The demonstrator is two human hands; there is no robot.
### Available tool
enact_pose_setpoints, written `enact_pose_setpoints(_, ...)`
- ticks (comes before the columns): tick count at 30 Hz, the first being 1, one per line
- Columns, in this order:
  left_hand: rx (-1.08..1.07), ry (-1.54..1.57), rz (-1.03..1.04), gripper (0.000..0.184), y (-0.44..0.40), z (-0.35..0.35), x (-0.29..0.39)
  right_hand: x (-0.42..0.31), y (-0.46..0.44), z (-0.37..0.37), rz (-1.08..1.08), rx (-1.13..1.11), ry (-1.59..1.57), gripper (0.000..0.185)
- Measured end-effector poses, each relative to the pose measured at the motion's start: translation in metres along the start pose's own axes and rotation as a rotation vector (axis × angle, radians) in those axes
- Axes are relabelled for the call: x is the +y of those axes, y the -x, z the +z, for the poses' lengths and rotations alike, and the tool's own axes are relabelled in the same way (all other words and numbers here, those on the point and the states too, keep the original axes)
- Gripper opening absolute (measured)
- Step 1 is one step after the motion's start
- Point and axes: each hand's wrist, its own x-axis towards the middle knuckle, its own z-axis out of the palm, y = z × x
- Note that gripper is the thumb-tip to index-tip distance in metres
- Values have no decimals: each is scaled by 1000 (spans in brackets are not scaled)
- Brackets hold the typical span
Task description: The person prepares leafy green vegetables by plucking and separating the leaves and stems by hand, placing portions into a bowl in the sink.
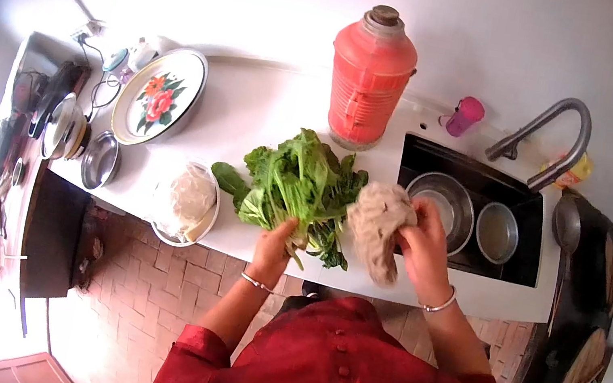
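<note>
Currently, left fingers (282, 234) clamped on ruffled leafy greens (294, 180); right fingers (423, 219) clamped on wrinkled, cloth-like bundle (376, 227).

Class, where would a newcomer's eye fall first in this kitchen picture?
Probably on the tall orange-red flask, upright toward the back of the counter. Next come the bright greens held mid-picture in the left hand, then the flowered tray over on the left.

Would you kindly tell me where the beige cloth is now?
In the head view, the beige cloth is in the right hand, just right of the leafy greens and near the sink.
</note>
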Motion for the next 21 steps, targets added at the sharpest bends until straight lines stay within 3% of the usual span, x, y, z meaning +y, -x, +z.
enact_pose_setpoints(5,-9,-97,-26,18,7,-11,-21,-15,-72,67,-349,-169,208,18)
enact_pose_setpoints(8,3,-101,-37,17,12,-1,-17,-12,-136,117,-550,-210,238,26)
enact_pose_setpoints(9,-12,-107,-60,17,11,0,-14,-5,-161,126,-678,-299,356,29)
enact_pose_setpoints(12,-50,-66,-73,13,12,8,-9,2,-164,146,-674,-498,700,47)
enact_pose_setpoints(13,-40,-47,-79,13,10,10,-8,0,-152,141,-661,-480,989,51)
enact_pose_setpoints(14,-30,-27,-85,13,9,11,-6,9,-146,133,-840,-438,1056,48)
enact_pose_setpoints(15,-29,-16,-90,13,9,14,-3,14,-127,125,-867,-393,925,33)
enact_pose_setpoints(17,-18,36,-123,13,12,20,4,18,-90,96,-599,-411,1154,21)
enact_pose_setpoints(19,-36,44,-119,14,12,21,5,34,-50,60,-369,-401,1271,22)
enact_pose_setpoints(21,-55,18,-115,14,13,26,4,63,-26,33,47,-296,1001,24)
